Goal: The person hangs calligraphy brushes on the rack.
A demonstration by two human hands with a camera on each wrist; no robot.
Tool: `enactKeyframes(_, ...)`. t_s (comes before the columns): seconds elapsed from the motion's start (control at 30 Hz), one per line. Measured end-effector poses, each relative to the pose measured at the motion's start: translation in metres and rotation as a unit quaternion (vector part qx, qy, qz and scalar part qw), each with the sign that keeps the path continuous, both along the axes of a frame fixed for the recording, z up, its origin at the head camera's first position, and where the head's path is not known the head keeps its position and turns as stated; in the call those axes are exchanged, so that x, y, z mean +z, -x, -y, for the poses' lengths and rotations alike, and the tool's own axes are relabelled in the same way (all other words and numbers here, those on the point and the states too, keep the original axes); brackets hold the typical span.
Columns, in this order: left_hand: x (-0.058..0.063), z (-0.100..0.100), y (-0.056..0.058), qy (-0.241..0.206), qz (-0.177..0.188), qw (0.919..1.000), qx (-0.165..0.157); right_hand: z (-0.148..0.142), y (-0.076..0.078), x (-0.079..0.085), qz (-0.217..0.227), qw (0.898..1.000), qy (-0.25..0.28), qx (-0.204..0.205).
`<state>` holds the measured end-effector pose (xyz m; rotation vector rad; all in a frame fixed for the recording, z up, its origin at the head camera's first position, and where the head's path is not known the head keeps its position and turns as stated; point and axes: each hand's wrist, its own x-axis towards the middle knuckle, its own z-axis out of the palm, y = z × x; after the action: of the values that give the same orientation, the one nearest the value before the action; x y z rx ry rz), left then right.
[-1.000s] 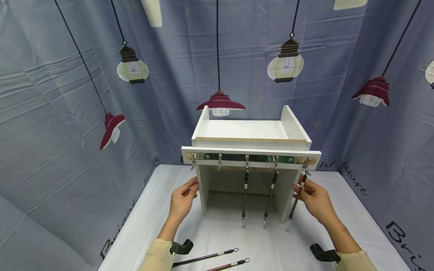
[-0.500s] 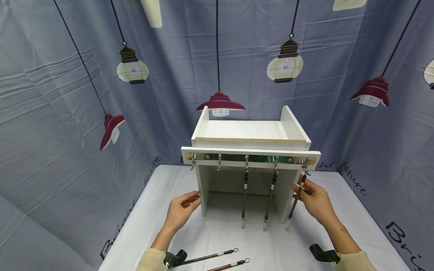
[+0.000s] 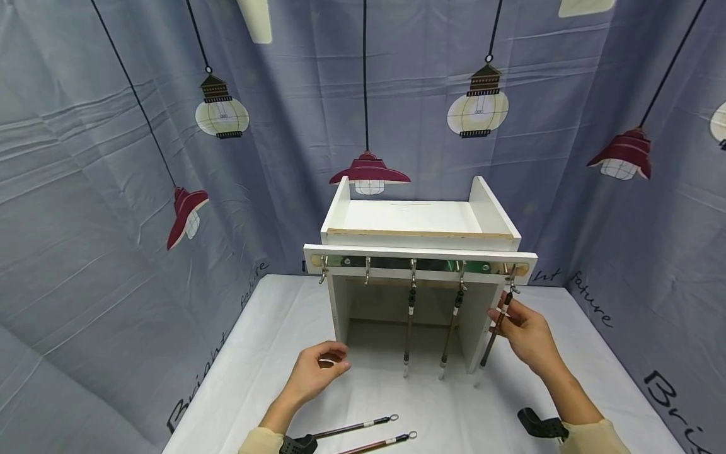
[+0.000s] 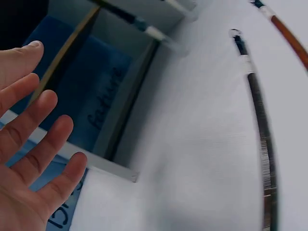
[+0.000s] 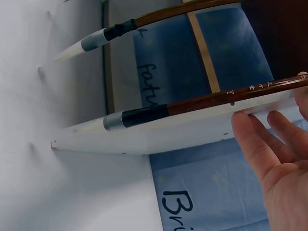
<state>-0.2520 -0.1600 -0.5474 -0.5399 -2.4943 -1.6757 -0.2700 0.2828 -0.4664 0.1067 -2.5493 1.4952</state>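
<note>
Head and closer wrist views face the cabinet [image 3: 421, 242].

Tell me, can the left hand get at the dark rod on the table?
Probably yes: the left hand holds nothing, and I see nothing between it and the dark rod. The wrist device overlaps one end in the head view, but the ringed end looks free.

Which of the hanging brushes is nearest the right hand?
The rightmost brush in the head view: it crosses in front of the right hand, while the other two brushes hang farther left, clear of it.
</note>
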Motion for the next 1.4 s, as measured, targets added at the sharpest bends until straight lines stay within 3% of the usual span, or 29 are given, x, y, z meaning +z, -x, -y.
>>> enactKeyframes(0.2,-0.016,-0.009,-0.01,0.027,0.033,0.9986,-0.031,0.002,-0.001,0.001,0.003,1.0,0.005,0.0)
enactKeyframes(0.47,-0.03,-0.017,-0.018,0.037,0.031,0.9971,-0.06,0.003,-0.002,0.003,0.006,1.0,0.004,-0.001)
enactKeyframes(0.67,-0.04,-0.018,-0.023,0.032,0.037,0.997,-0.06,0.002,-0.001,0.0,-0.002,1.0,0.004,0.002)
enactKeyframes(1.0,-0.055,-0.022,-0.03,0.059,0.042,0.996,-0.051,0.003,-0.003,0.002,0.005,1.0,0.001,0.0)
enactKeyframes(1.4,-0.07,-0.03,-0.031,0.079,0.027,0.9955,-0.046,0.004,-0.004,0.002,0.009,1.0,0.002,-0.005)
